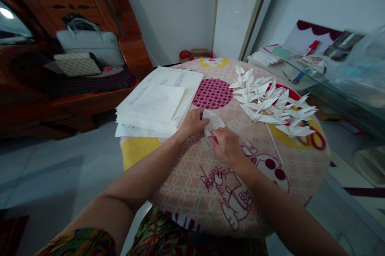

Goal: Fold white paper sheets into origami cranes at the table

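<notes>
A small folded piece of white paper is held between both hands over the middle of the round table. My left hand grips its left edge with thumb and fingers closed. On the near right side, my right hand pinches the lower edge. Left of the hands lies a thick stack of printed sheets, with smaller square papers on top. Several folded paper cranes crowd together on the right of the table.
The round table's patterned cloth shows cartoon figures. Red-handled scissors and a thin white stick lie near the cranes. A glass-topped stand with papers is at the right. A wooden bench with bags stands at the left.
</notes>
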{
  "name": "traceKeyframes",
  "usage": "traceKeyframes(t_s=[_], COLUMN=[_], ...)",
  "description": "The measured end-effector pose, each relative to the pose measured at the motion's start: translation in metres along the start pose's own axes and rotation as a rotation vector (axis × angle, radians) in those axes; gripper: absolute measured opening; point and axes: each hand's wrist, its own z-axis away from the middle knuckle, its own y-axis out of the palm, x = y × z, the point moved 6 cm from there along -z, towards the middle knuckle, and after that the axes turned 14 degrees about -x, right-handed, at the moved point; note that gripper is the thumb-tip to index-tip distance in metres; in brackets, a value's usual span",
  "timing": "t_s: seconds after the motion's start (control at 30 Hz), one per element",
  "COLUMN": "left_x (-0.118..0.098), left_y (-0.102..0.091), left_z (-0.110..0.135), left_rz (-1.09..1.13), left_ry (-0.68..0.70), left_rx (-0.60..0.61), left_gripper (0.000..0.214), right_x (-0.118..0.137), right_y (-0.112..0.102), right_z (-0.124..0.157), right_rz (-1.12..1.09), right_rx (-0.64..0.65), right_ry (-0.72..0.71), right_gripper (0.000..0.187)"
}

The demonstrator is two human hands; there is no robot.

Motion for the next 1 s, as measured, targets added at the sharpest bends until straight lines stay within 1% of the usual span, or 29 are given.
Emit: traceKeyframes(t_s=[0.1, 0.2, 0.33, 0.4, 0.5, 0.6, 0.73, 0.83, 0.9, 1.0], left_x=[0.006, 0.013, 0.014, 0.010, 0.005, 0.002, 0.003, 0.006, 0.007, 0.007], left_y=[0.003, 0.003, 0.004, 0.005, 0.007, 0.006, 0.004, 0.005, 0.007, 0.007], left_z=[-0.001, -0.003, -0.007, -0.009, -0.011, -0.011, -0.011, -0.011, -0.012, -0.013], left_rz=[0.101, 0.142, 0.187, 0.203, 0.149, 0.035, -0.080, -0.114, -0.111, -0.118], left_ry=[-0.060, -0.101, -0.090, -0.082, -0.077, -0.065, -0.065, -0.070, -0.062, -0.062], left_rx=[0.006, -0.019, -0.046, -0.037, -0.029, -0.046, -0.084, -0.092, -0.084, -0.092], left_gripper=[0.010, 0.015, 0.031, 0.030, 0.019, 0.013, 0.024, 0.031, 0.031, 0.031], right_x=[0.002, 0.003, 0.006, 0.006, 0.006, 0.006, 0.006, 0.004, 0.000, -0.006], right_y=[-0.002, -0.003, -0.005, -0.004, -0.005, -0.009, -0.017, -0.015, -0.010, -0.003], right_z=[0.002, 0.005, 0.007, 0.007, 0.007, 0.007, 0.006, 0.005, 0.003, 0.000], right_rz=[0.042, 0.100, 0.124, 0.129, 0.130, 0.117, 0.085, 0.093, 0.101, 0.086], right_rx=[0.039, 0.051, 0.041, 0.056, 0.058, 0.015, -0.106, -0.170, -0.167, -0.125], right_ry=[0.018, 0.011, -0.020, -0.018, -0.024, -0.050, -0.127, -0.162, -0.148, -0.113], right_gripper=[0.024, 0.025, 0.025, 0.026, 0.027, 0.026, 0.020, 0.027, 0.032, 0.032])
